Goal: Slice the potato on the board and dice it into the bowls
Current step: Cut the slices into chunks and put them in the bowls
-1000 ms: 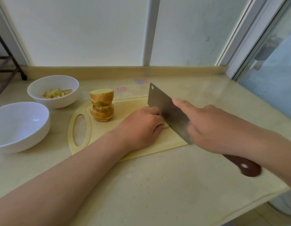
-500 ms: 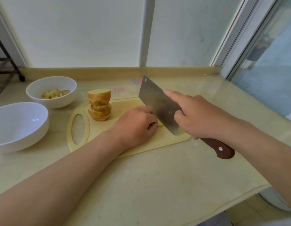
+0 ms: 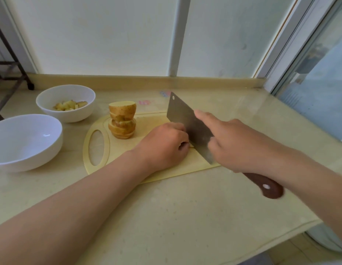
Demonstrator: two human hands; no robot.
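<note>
On the pale yellow plastic cutting board [image 3: 147, 123], left end by its oval handle hole: stack of skin-on potato slices [image 3: 122, 119], upright, slightly staggered, nobody touching it.

Mid-board: left hand [image 3: 162, 146] knuckles up, fingers curled under in a claw, knuckles against the flat of the steel cleaver [image 3: 183, 117]. What it pins is hidden bar a pale sliver at the blade. Probably a slice being diced, can't confirm.

Right hand [image 3: 237, 142] clamped on the cleaver just ahead of the brown wooden handle [image 3: 267, 186]. Index finger lies straight along the blade flat, the rest are wrapped. Edge is down at the board, tip pointing away.

Small white ceramic bowl [image 3: 70, 116] at the back holds some dice. Larger white bowl [image 3: 42, 155] nearer shows nothing inside. Both sit left of the board on the beige stone counter [image 3: 185, 217].

Handling, my read:
- Raw potato is firm and dense, with wet, starchy cut faces, so slices slide on each other.
- Stack looks tippy. Grip it low, by the skin sides, or peel off a slice or two at a time.
- Flat face down before cutting, fingertips tucked behind the knuckles.
- Dice are light and slippery. Carry them on the blade flat, don't pinch.
</note>
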